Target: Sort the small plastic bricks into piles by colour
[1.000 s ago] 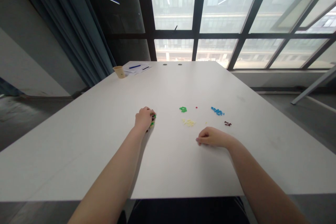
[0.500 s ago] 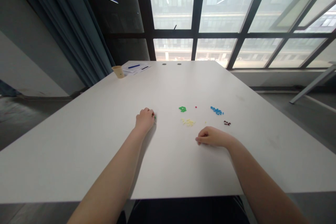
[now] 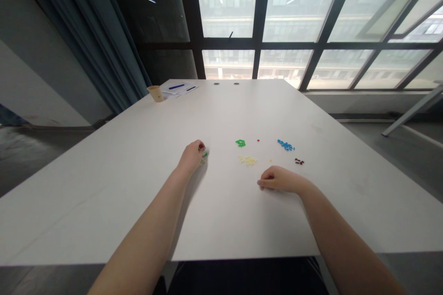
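My left hand (image 3: pixel 191 156) is left of centre on the white table (image 3: pixel 221 115), its fingers pinched together. A reddish spot shows at its fingertips, too small to identify. Just beside and under these fingers lie small green pieces (image 3: pixel 205 154) and pale yellow pieces (image 3: pixel 203 161), partly covered by the hand. Nearer the table's front edge rests my right hand (image 3: pixel 279 179), fingers curled and thumb against the index finger; whatever they hold, if anything, is hidden. Beyond it is a loose pile of small pale yellow pieces (image 3: pixel 248 161).
Farther back lie a green pile (image 3: pixel 240 143), a single red piece (image 3: pixel 258 140) and a blue pile (image 3: pixel 285 145). Several dark brown pieces (image 3: pixel 299 161) are at right. A paper cup (image 3: pixel 157 94) stands by papers with a blue pen (image 3: pixel 176 86) at the far left.
My left hand has lifted and turned slightly, showing more of the green and yellow pieces beside it. The right hand has stayed in place.
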A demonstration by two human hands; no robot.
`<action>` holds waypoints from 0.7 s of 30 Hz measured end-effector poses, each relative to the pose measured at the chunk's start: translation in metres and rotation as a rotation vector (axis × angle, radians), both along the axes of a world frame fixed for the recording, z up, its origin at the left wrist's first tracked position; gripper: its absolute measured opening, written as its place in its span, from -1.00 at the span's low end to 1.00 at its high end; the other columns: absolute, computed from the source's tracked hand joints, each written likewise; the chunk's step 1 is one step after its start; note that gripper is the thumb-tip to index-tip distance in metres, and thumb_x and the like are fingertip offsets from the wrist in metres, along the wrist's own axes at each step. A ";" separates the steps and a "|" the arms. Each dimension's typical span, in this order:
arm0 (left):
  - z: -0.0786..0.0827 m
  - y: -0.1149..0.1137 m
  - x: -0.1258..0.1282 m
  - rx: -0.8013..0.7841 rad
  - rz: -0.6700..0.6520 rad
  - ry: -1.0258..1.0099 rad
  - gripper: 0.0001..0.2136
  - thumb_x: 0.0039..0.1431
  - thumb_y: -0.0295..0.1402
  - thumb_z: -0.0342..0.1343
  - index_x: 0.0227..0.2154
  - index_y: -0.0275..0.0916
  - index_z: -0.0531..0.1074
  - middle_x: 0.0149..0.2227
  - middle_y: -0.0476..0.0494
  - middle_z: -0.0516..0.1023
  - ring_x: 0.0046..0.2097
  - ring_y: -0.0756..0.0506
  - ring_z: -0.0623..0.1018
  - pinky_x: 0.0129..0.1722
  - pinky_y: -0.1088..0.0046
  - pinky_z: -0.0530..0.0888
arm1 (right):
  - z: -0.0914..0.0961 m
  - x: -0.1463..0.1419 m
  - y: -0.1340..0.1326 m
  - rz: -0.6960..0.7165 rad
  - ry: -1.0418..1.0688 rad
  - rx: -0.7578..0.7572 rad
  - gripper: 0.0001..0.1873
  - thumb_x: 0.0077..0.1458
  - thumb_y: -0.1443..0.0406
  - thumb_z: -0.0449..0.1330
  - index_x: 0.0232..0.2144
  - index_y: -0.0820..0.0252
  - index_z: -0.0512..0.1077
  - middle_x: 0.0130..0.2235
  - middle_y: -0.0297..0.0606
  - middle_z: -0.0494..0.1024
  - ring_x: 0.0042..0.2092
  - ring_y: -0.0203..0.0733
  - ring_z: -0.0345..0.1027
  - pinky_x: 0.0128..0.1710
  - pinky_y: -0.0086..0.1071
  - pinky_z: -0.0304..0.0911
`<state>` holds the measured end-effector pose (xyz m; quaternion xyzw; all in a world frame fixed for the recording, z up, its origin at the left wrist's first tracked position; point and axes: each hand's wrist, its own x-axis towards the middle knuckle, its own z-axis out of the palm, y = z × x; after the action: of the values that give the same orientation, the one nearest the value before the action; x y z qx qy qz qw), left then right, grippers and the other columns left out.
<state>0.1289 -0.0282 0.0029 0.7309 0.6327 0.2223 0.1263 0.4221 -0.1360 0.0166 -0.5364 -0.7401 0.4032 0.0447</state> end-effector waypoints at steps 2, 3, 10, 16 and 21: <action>0.002 -0.002 0.002 -0.005 -0.014 -0.142 -0.86 0.01 -0.39 -0.05 -0.41 -0.25 0.40 -0.41 -0.12 0.48 -0.34 -0.06 0.44 -0.31 0.43 0.33 | 0.000 0.000 0.000 0.000 0.006 -0.003 -0.59 0.02 0.06 0.02 -0.52 0.25 0.48 -0.64 -0.40 0.21 -0.59 -0.42 -0.05 -0.58 -0.47 -0.12; 0.004 -0.003 0.003 -0.019 -0.027 -0.222 -0.85 -0.01 -0.36 -0.02 -0.40 -0.25 0.40 -0.42 -0.10 0.49 -0.35 -0.06 0.44 -0.32 0.43 0.33 | 0.000 0.000 0.000 -0.003 0.008 -0.007 -0.59 0.02 0.06 0.02 -0.52 0.25 0.48 -0.64 -0.40 0.21 -0.59 -0.42 -0.05 -0.58 -0.47 -0.12; 0.020 -0.016 0.019 -0.302 -0.038 -0.771 -0.66 -0.22 -0.15 0.17 -0.40 -0.31 0.44 -0.41 -0.14 0.51 -0.42 0.01 0.42 -0.44 0.51 0.30 | 0.004 -0.001 -0.002 -0.010 -0.004 -0.005 -0.60 0.02 0.07 0.03 -0.52 0.24 0.48 -0.64 -0.38 0.23 -0.59 -0.42 -0.04 -0.58 -0.47 -0.10; 0.023 -0.035 0.041 -0.446 -0.170 -1.047 -0.65 -0.29 -0.14 0.25 -0.47 -0.31 0.42 -0.46 -0.10 0.49 -0.43 0.05 0.40 -0.36 0.50 0.33 | 0.007 -0.004 -0.003 -0.016 -0.015 -0.022 -0.62 0.02 0.08 0.03 -0.53 0.25 0.48 -0.64 -0.38 0.25 -0.59 -0.42 -0.03 -0.58 -0.48 -0.10; 0.019 -0.047 0.053 -0.438 -0.351 -1.011 -0.71 -0.17 -0.15 0.21 -0.48 -0.31 0.45 -0.49 -0.08 0.49 -0.42 0.03 0.42 -0.32 0.48 0.33 | 0.006 -0.004 -0.002 -0.013 -0.010 -0.010 -0.62 0.02 0.09 0.03 -0.53 0.24 0.47 -0.64 -0.38 0.27 -0.59 -0.42 -0.01 -0.58 -0.48 -0.09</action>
<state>0.1822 -0.0753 0.0223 0.5847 0.3941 0.3834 0.5965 0.4180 -0.1379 0.0225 -0.5433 -0.7348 0.4039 0.0409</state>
